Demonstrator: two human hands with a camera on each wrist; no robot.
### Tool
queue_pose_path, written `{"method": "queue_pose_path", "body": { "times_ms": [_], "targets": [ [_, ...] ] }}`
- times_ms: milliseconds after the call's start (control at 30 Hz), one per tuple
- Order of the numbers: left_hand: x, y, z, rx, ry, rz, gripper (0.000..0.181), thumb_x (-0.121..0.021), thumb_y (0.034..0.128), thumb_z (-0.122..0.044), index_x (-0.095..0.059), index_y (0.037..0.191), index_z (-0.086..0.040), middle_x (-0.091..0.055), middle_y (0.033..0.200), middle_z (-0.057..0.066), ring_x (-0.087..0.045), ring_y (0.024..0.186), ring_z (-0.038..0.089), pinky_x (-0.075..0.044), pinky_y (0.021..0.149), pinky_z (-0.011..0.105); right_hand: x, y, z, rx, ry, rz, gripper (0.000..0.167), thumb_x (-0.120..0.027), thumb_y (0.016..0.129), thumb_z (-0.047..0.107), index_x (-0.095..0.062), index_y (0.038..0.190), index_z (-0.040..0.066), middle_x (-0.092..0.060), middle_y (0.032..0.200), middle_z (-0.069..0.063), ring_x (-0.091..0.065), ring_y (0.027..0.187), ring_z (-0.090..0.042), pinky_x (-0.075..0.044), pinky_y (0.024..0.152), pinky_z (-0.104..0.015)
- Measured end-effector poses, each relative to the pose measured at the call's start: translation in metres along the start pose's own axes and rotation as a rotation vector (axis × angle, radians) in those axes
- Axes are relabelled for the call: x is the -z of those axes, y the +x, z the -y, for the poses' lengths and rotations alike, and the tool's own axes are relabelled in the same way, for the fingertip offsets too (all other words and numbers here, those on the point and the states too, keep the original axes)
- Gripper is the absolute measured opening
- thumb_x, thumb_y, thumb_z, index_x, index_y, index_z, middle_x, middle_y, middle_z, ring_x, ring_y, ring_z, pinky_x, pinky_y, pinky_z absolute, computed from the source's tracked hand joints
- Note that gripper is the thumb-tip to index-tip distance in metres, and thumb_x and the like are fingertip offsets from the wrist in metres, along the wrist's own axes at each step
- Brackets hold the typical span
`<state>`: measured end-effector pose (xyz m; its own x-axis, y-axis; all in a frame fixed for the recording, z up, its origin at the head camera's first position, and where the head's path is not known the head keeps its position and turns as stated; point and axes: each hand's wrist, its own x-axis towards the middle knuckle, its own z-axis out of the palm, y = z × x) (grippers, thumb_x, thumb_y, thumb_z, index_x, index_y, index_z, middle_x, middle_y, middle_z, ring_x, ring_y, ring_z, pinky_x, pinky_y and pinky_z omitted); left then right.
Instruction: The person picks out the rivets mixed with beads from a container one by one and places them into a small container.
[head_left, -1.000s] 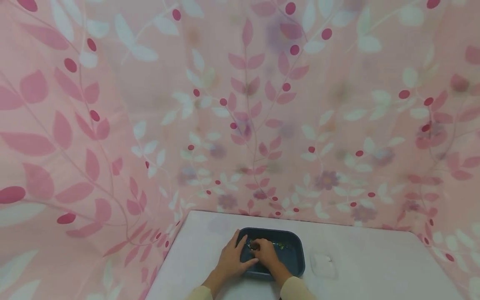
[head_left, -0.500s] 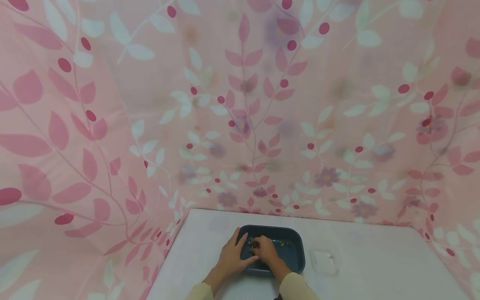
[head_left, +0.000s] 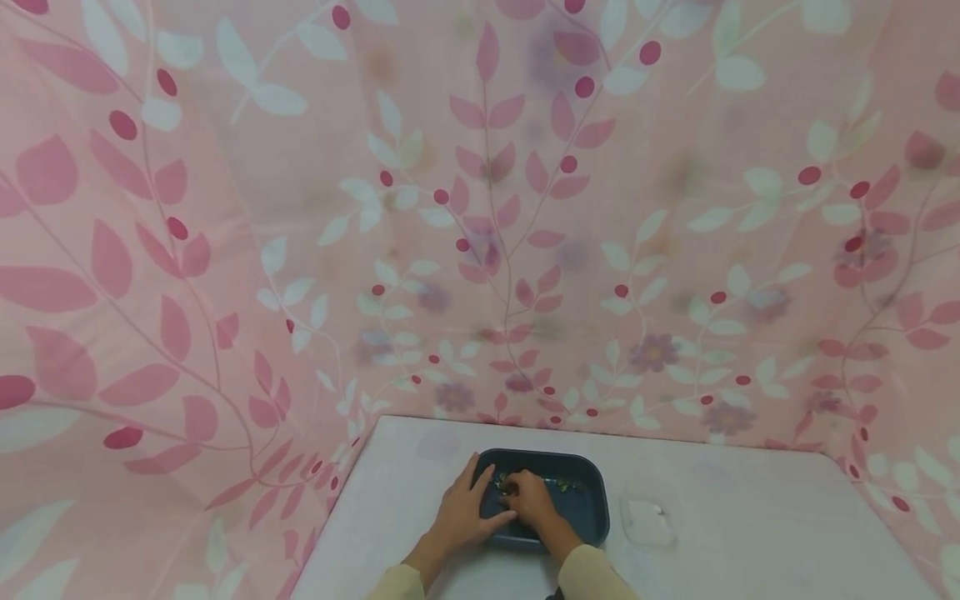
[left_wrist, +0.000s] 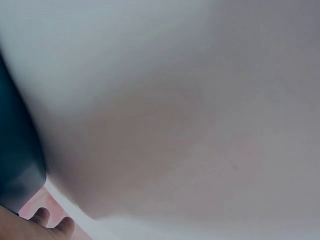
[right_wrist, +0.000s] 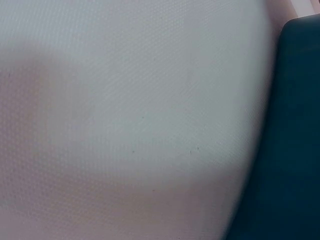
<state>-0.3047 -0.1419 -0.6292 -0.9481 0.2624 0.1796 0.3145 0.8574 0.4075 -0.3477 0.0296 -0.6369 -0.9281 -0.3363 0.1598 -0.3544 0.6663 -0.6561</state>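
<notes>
Bin: dark blue, rounded corners, on the near part of the table (head_left: 757, 521); call it the bin (head_left: 576, 518). Both hands are working at it.
Left hand: fingers spread wide, thumb well apart. The left hand (head_left: 462, 512) is at the bin's left rim, thumb reaching over the near left part. Can't tell if it presses or just hovers; the left wrist view only catches fingertips past the bin's outer wall.
Right hand: narrow, fingers bent down inside the bin. The right hand (head_left: 534, 504) looks to be pinching a small dark piece (head_left: 509, 489); fingers cover most of it, so exact grip is unclear. Right wrist view shows bin wall and table, no fingertips.
Piece location: inside the bin, left of centre, between the two hands.
Green bits: small green bits (head_left: 564, 486) in the far half of the bin, just right of the right hand. Too small to identify.
Clear container: see-through, shallow; the clear container (head_left: 649, 527) is on the table right of the bin, near but apart.
Backdrop: pink leaf-print cloth (head_left: 420, 250) behind the table.
Handling, piece: probably light; stiffness and fragility unreadable. Fingertip pinch on its sides, modest squeeze.
Handling, bin: likely stiff, light, smooth-walled, so it could slide on the table. Best hold: left rim, thumb inside, fingers outside.
</notes>
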Motion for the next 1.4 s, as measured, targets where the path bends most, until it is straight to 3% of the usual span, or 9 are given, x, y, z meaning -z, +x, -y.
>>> {"method": "queue_pose_path", "body": {
  "times_ms": [267, 933, 1167, 1400],
  "targets": [
    [0.000, -0.001, -0.001, -0.018, 0.003, -0.026, 0.092, -0.054, 0.0834, -0.077, -0.043, 0.150, -0.014, -0.025, 0.161, 0.020, -0.042, 0.139, 0.039, -0.043, 0.101, 0.060, 0.000, 0.001, -0.002, -0.032, 0.034, 0.008, 0.011, -0.077, 0.080, 0.003, -0.076, 0.091, 0.005, -0.071, 0.082, -0.002, -0.059, 0.071, -0.011, -0.052, 0.065, -0.031],
    [-0.002, -0.001, -0.001, -0.008, -0.003, -0.023, 0.092, -0.057, 0.0830, -0.075, -0.043, 0.150, -0.013, -0.024, 0.162, 0.019, -0.042, 0.140, 0.040, -0.044, 0.101, 0.060, 0.003, -0.003, 0.001, -0.064, 0.048, 0.020, 0.007, -0.074, 0.080, -0.002, -0.074, 0.085, 0.003, -0.070, 0.079, -0.004, -0.057, 0.070, -0.012, -0.052, 0.065, -0.034],
    [-0.008, -0.010, -0.002, -0.032, -0.008, -0.042, 0.092, -0.055, 0.0831, -0.076, -0.045, 0.148, -0.011, -0.027, 0.160, 0.022, -0.045, 0.136, 0.042, -0.046, 0.095, 0.062, -0.002, -0.014, -0.003, -0.062, 0.080, 0.012, 0.007, -0.074, 0.080, -0.002, -0.074, 0.084, 0.004, -0.070, 0.078, -0.006, -0.061, 0.072, -0.014, -0.054, 0.067, -0.036],
    [-0.004, -0.001, 0.000, -0.016, 0.015, -0.034, 0.093, -0.053, 0.0828, -0.078, -0.044, 0.149, -0.013, -0.026, 0.161, 0.021, -0.043, 0.139, 0.039, -0.045, 0.099, 0.060, 0.003, -0.001, -0.002, -0.086, 0.089, 0.035, 0.006, -0.073, 0.082, 0.001, -0.074, 0.086, 0.006, -0.070, 0.080, -0.009, -0.057, 0.071, -0.012, -0.052, 0.066, -0.034]
  ]
}}
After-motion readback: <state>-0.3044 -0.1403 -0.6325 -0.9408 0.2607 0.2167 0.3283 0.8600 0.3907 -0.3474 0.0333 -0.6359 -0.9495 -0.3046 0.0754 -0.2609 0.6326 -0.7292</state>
